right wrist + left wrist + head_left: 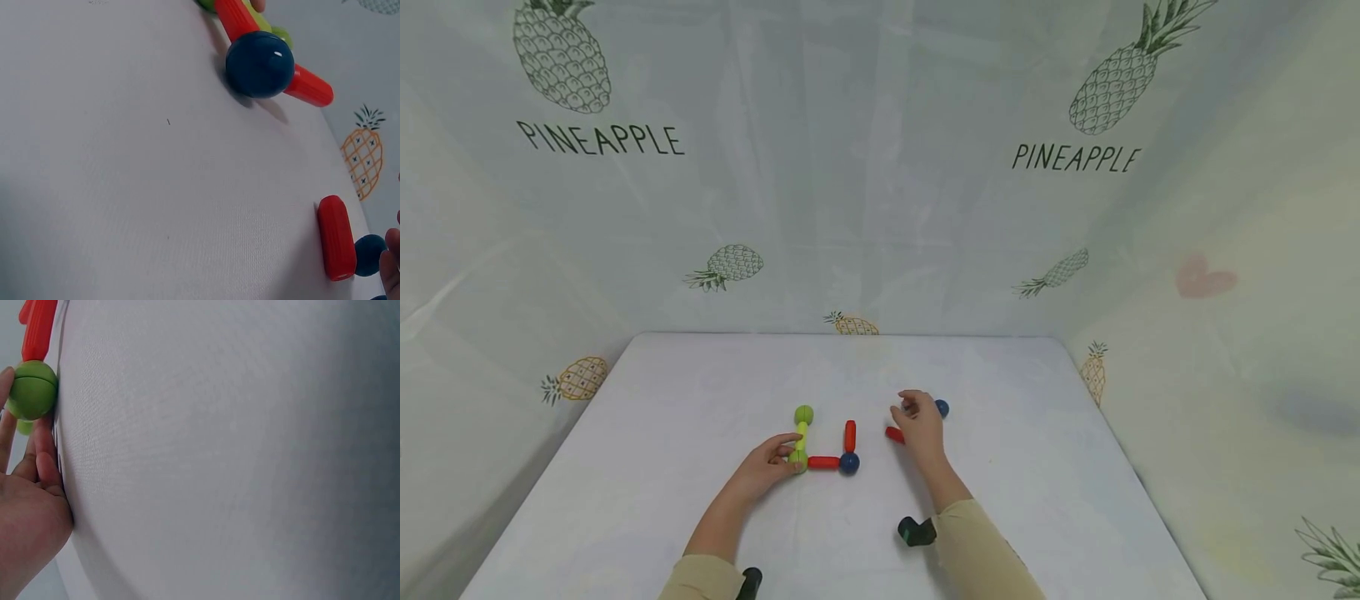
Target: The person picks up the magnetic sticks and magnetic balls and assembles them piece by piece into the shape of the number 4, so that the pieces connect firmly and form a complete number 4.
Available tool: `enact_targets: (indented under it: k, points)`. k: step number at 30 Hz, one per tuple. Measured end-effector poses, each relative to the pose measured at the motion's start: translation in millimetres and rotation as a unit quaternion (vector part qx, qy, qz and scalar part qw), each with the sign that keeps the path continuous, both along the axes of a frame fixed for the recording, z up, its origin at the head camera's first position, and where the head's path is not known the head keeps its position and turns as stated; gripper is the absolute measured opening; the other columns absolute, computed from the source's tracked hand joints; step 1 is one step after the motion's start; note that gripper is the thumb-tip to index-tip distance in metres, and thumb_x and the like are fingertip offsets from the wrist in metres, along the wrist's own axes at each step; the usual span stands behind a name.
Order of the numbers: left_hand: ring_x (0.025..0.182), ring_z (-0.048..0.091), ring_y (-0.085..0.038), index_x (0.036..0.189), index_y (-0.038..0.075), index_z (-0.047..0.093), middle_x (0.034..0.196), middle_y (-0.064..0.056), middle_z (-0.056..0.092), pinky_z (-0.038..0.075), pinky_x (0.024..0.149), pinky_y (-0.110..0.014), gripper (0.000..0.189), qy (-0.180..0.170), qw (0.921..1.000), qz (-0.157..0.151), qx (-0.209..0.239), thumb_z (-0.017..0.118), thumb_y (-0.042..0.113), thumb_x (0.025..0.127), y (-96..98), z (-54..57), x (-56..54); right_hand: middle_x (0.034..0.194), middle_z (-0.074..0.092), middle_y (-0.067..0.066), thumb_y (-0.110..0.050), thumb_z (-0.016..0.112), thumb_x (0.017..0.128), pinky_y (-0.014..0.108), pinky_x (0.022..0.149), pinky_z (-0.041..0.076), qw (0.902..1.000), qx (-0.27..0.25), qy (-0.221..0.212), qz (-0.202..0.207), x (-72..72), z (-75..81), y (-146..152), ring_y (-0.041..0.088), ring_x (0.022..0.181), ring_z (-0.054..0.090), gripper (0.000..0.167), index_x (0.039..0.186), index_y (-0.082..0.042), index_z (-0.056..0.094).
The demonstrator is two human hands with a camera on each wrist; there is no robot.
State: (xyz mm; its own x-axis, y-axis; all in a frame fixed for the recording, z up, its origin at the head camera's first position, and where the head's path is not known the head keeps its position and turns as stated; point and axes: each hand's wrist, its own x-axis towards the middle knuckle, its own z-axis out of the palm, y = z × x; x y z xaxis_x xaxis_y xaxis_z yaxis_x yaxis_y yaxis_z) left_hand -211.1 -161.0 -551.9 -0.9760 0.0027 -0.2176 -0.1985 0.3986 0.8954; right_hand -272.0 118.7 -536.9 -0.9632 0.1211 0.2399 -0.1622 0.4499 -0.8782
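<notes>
A joined piece lies on the white table: an upper green ball [804, 414], a yellow-green rod [802, 429], a lower green ball [32, 394], a red rod [824, 462], a dark blue ball [849, 463] and a second red rod [850, 437]. My left hand [758, 474] holds the lower green ball between thumb and fingers. Over to the right, my right hand [922, 425] hovers with bent, parted fingers above loose parts. Beside it are a loose red rod [337, 239], partly hidden in the head view, and a blue ball [942, 408]; another blue ball [370, 254] shows near the fingertips.
Black wrist-camera mounts [916, 532] jut out beside both forearms. Pale cloth printed with pineapples [733, 262] hangs behind and around the table [1000, 517].
</notes>
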Motion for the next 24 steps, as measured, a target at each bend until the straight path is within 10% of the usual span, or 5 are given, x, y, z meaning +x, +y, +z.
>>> enact_targets:
  k: [24]
  points:
    - [0.085,0.048,-0.02,0.128,0.008,0.061,0.108,-0.008,0.062,0.04,0.073,-0.032,0.051,0.001,1.0,-0.004,0.003,0.079,0.011,0.081,-0.6,1.4,1.4,0.117,0.055,0.012,-0.013,0.075,0.086,0.03,0.064,0.045,0.995,0.074,-0.059,-0.033,-7.3,-4.9,9.1,0.018,0.077,0.052,0.036,0.119,-0.005,0.065]
